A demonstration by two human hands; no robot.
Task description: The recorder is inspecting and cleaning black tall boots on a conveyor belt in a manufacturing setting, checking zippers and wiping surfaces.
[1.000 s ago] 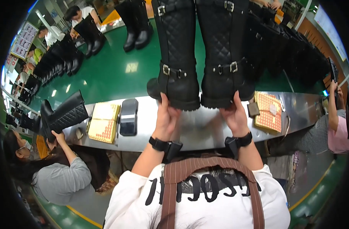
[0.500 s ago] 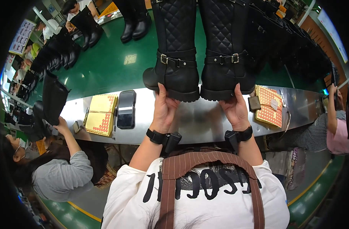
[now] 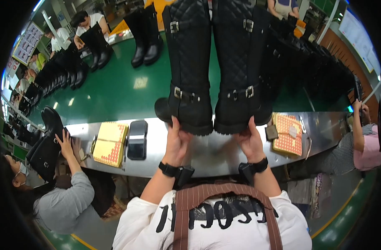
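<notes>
Two tall black quilted boots with buckle straps stand side by side, toes toward me, at the near edge of the green belt. My left hand [image 3: 176, 141] grips the toe and sole of the left boot [image 3: 188, 75]. My right hand [image 3: 249, 141] holds the toe of the right boot [image 3: 237, 71]. Both wrists wear black bands. The boots' feet overhang the shiny metal ledge [image 3: 215, 152] in front of me.
A yellow sticker sheet [image 3: 110, 143] and a dark phone [image 3: 137, 139] lie on the ledge at left, an orange sticker sheet [image 3: 287, 134] at right. A person at left holds a black boot [image 3: 46, 143]. Rows of black boots [image 3: 324, 71] line the green belt [image 3: 111, 91].
The pair of boots has shifted a little to the right and closer to the ledge with both my hands on the toes. The person at left lowered their boot.
</notes>
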